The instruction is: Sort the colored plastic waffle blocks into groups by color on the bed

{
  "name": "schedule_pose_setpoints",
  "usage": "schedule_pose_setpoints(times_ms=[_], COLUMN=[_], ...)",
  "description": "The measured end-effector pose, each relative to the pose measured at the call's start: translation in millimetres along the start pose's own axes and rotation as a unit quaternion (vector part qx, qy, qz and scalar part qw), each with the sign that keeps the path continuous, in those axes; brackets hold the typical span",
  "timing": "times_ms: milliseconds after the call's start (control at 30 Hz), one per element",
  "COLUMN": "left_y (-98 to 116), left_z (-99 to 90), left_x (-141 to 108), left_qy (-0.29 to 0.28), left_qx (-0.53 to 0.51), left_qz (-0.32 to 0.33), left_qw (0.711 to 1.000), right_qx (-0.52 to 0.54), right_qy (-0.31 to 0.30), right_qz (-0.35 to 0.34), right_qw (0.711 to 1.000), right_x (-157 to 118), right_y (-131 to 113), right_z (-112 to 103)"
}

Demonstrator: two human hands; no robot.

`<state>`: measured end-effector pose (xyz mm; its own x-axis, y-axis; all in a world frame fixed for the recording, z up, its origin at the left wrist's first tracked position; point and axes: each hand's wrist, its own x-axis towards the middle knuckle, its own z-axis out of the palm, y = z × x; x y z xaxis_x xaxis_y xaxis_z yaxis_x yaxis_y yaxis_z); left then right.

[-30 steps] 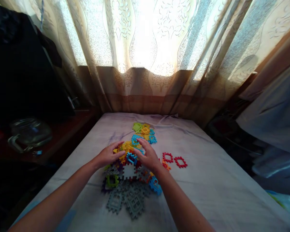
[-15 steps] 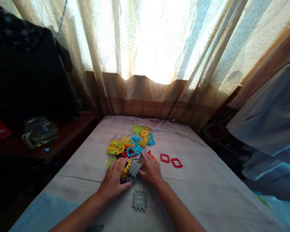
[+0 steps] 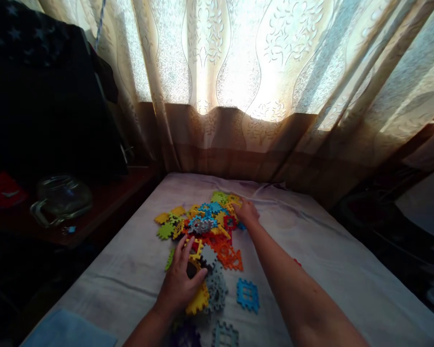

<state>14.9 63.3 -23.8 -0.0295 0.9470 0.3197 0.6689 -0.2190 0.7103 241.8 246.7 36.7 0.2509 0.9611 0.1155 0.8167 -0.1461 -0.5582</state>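
Note:
A heap of toothed plastic building tiles lies on the cloth-covered surface. My left hand [image 3: 183,284] is beside its near part, thumb and fingers apart, against yellow tiles [image 3: 198,300]. Grey tiles [image 3: 216,289] are stacked just right of my thumb. My right hand [image 3: 247,212] reaches to the far right edge of the heap, with its bent fingers at yellow tiles there; its fingertips are partly hidden. Between the hands are orange tiles [image 3: 228,255], blue tiles [image 3: 211,208] and a red tile [image 3: 230,222]. Green tiles [image 3: 165,231] lie at the left.
A blue window-shaped tile [image 3: 248,295] lies alone right of the heap. Nearest me are a grey tile [image 3: 225,334] and a dark purple one [image 3: 186,336]. A glass jug [image 3: 61,200] stands on a side table at left. Curtains [image 3: 217,130] hang behind.
My right hand has moved from the heap's near side to its far right edge. The tiles are spread differently, and a blue tile now lies apart. The camera view has shifted.

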Motion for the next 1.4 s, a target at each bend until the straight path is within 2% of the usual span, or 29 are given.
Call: schedule_pose_setpoints(times_ms=[67, 133, 233, 333, 467, 533, 600, 633, 700, 767, 833, 867, 933, 967, 1033, 1133, 1233, 1333, 1400], left_y=[-1.1, -0.8, 4.2, 14.2, 30.5, 38.6, 44.6, 46.0, 44.1, 36.1, 24.6, 19.0, 11.4, 10.1, 12.7, 23.2, 27.3, 16.5, 3.2], left_z=[-0.5, -1.4, -0.2, 6.6, 16.5, 14.5, 4.5, -3.4, -23.0, -43.6, -60.4, -66.1, -71.1, -70.2, -62.2, -40.9, -21.0, -15.2, -20.4], left_x=[-1.1, -1.9, -1.1, 4.7, 21.1, 28.5, 29.4, 26.1, 10.7, -15.5, -46.8, -61.8, -85.4, -92.5, -95.7, -78.0, -51.5, -33.4, -24.7], left_qy=[0.003, 0.012, 0.053, 0.108, 0.145, 0.176, 0.192, 0.185, 0.128, 0.018, -0.107, -0.167, -0.243, -0.265, -0.270, -0.194, -0.096, -0.040, -0.013], left_qx=[-0.005, -0.011, -0.020, -0.049, -0.143, -0.167, -0.157, -0.145, -0.113, -0.052, 0.016, 0.046, 0.101, 0.127, 0.176, 0.241, 0.272, 0.268, 0.261], left_qz=[-0.006, -0.011, -0.010, 0.003, -0.018, -0.039, -0.038, -0.026, 0.010, 0.041, 0.056, 0.069, 0.091, 0.096, 0.097, 0.071, 0.042, 0.041, 0.048], left_qw=[1.000, 1.000, 0.998, 0.993, 0.979, 0.969, 0.968, 0.972, 0.985, 0.998, 0.993, 0.982, 0.961, 0.951, 0.942, 0.948, 0.957, 0.962, 0.964], right_qx=[-0.020, -0.028, -0.018, 0.032, 0.135, 0.156, 0.144, 0.128, 0.075, 0.019, -0.026, -0.042, -0.054, -0.053, -0.038, 0.004, 0.053, 0.055, 0.015], right_qy=[-0.008, -0.023, -0.052, -0.075, -0.092, -0.080, -0.066, -0.072, -0.091, -0.128, -0.162, -0.167, -0.143, -0.119, -0.066, -0.017, 0.022, 0.093, 0.168], right_qz=[0.037, 0.032, -0.044, -0.162, -0.252, -0.270, -0.280, -0.285, -0.309, -0.324, -0.320, -0.314, -0.301, -0.298, -0.299, -0.310, -0.322, -0.289, -0.198], right_qw=[0.999, 0.999, 0.998, 0.983, 0.954, 0.947, 0.947, 0.947, 0.944, 0.937, 0.933, 0.934, 0.941, 0.946, 0.951, 0.950, 0.945, 0.951, 0.966], right_x=[6.1, 2.2, -16.6, -42.7, -85.4, -114.3, -150.1, -169.9, -209.2, -241.5, -259.7, -262.4, -256.9, -250.2, -234.2, -214.1, -200.2, -184.2, -170.2], right_y=[5.6, 5.2, -5.7, -19.8, -23.2, -12.8, 5.9, 17.4, 41.8, 62.6, 74.1, 75.3, 68.6, 61.3, 41.9, 14.2, 11.1, 47.1, 86.3], right_z=[9.0, 22.5, 41.3, 46.1, 22.0, 2.3, -16.3, -23.9, -34.2, -37.5, -34.1, -30.3, -19.0, -11.8, 4.2, 25.1, 27.5, 5.3, -15.8])
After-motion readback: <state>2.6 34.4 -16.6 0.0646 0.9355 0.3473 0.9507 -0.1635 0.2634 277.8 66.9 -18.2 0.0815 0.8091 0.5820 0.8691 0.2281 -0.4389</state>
